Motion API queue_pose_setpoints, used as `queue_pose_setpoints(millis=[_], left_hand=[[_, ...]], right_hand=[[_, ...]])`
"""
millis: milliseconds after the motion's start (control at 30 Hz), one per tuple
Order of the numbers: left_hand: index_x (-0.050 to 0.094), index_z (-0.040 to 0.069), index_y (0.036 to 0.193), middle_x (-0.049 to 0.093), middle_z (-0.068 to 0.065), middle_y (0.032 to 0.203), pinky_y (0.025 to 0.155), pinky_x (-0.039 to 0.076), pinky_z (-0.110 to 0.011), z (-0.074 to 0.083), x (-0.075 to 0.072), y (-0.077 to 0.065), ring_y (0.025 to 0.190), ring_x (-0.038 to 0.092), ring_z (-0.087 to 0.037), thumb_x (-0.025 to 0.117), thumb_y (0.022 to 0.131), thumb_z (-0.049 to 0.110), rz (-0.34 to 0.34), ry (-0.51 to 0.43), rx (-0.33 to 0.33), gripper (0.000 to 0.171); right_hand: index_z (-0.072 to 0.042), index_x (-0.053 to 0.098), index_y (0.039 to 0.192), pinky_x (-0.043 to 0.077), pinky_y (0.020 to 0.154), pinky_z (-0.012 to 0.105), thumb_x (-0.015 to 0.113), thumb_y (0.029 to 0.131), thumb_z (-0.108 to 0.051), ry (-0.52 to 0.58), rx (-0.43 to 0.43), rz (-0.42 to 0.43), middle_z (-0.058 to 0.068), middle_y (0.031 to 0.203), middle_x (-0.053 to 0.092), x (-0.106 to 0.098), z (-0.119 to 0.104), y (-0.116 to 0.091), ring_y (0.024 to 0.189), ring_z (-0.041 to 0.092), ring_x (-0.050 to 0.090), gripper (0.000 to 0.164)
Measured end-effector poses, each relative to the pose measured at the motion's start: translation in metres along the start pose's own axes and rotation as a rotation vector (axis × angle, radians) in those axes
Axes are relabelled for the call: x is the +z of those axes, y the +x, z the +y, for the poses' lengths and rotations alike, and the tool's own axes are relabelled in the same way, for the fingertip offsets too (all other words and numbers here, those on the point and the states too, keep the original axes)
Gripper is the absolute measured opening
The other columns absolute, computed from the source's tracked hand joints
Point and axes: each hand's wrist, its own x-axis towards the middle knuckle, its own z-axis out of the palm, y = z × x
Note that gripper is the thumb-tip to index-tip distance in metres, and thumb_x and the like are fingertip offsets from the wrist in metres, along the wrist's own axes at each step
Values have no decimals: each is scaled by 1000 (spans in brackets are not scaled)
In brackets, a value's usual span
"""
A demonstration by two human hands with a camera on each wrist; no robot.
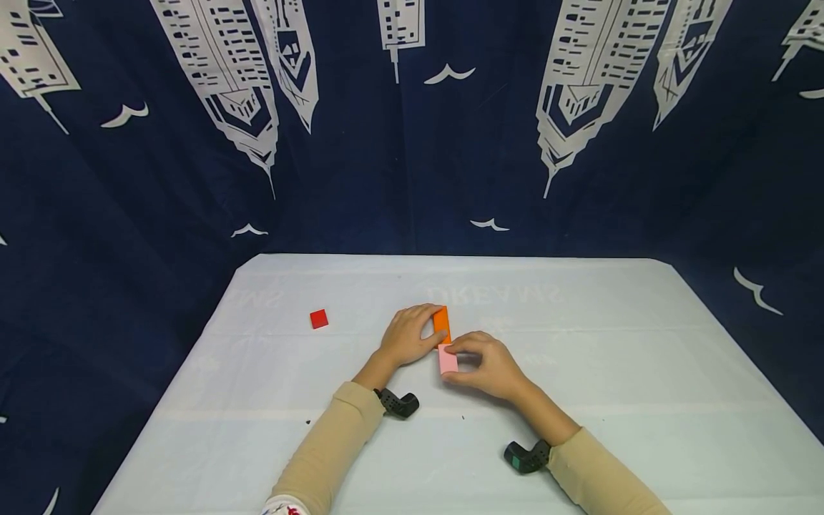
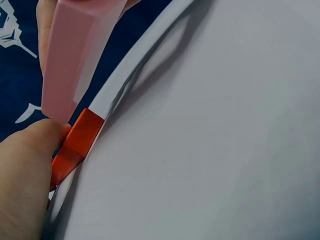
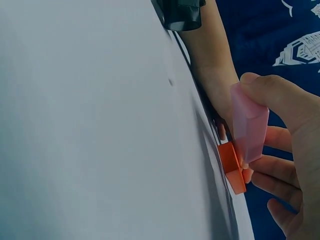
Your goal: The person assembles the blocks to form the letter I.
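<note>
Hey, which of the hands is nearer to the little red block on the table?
The left. The left hand, gripping the orange block, is just to the right of the red block; the right hand, pinching the pink block, is farther right.

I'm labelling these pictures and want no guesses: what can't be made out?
- Head view: part of the orange block, covered by the left hand.
- Left wrist view: the pink block's upper end, cut off by the top edge.
- Right wrist view: part of the right hand, cut off by the right edge.
- Head view: the dark speck, too small to identify.
</note>
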Motion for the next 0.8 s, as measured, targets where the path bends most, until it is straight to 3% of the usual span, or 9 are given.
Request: queue_pose_setpoints(millis=[633,800], left_hand=[[47,19,145,49,-1,145,112,29,-43,0,1,-1,135,42,-23,55,95,45,-11,3,-27,56],[47,19,144,49,-2,145,112,30,-43,-1,2,0,135,42,-23,55,95,46,-3,2,-21,57]], right_hand=[[-11,76,103,50,92,41,89,67,-29,-68,-54,-25,-2,102,71,13,3,-7,103,22,62,42],[-10,75,105,49,93,43,89,68,-29,-60,-33,-44,1,105,70,12,2,-8,105,24,62,44]])
